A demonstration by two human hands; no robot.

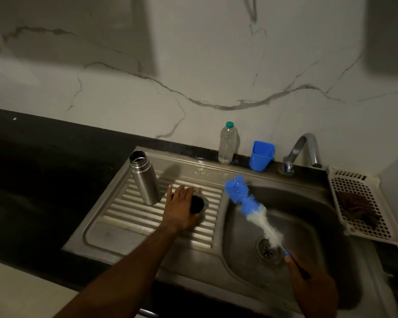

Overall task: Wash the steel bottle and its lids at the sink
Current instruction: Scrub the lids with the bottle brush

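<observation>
The steel bottle stands upright and uncapped on the ribbed drainboard left of the sink basin. A black lid lies on the drainboard just right of the bottle. My left hand reaches over that lid with fingers spread, covering its left part; whether it grips the lid is unclear. My right hand holds the handle of a blue and white bottle brush, whose bristled head points up and left over the basin.
A clear plastic bottle with a teal cap, a blue plastic cup and the tap stand along the marble wall. A white perforated basket with a dark cloth sits right of the basin. Black countertop extends left.
</observation>
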